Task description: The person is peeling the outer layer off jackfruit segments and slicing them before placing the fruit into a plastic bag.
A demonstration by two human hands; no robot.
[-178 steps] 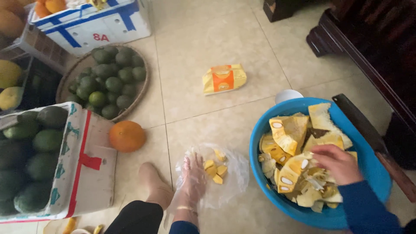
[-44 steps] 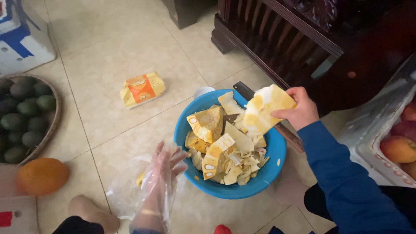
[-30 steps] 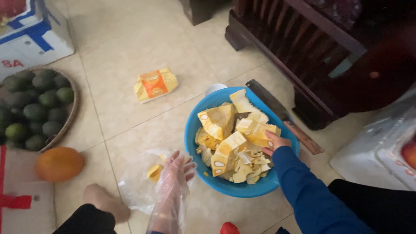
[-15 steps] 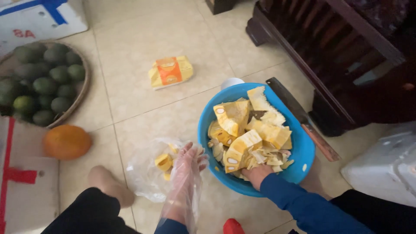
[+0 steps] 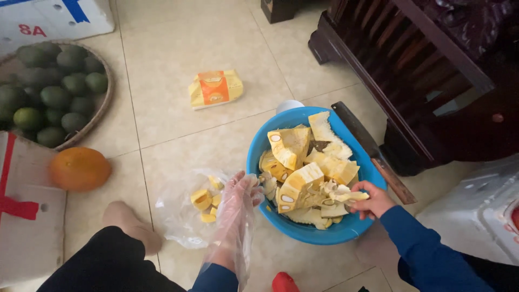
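On tiled floor: blue basin [image 5: 259, 162] heaped with yellow jackfruit pieces [image 5: 303, 173]. Right hand [image 5: 373, 199] at basin's near-right rim, fingers pinching 1 pale strip [image 5: 346, 196]. Left hand [image 5: 238, 197], in clear glove, fingers spread, resting at basin's left edge beside plastic bag [image 5: 178, 216] of yellow pods [image 5: 203, 199].

A blue plastic bowl [image 5: 259, 162] sits on the tiled floor, heaped with yellow jackfruit pieces [image 5: 303, 167], cut into wedges with pale rind and white cores showing. One thin, pale strip of fruit [image 5: 346, 196] lies at the bowl's near right edge, pinched in the right hand [image 5: 373, 199]. Just left of the bowl, a clear plastic bag [image 5: 173, 216] lies open on the floor with a few small yellow fruit pods [image 5: 204, 199] inside. The left hand [image 5: 240, 197], in a loose clear glove, hovers between the bag and the bowl.
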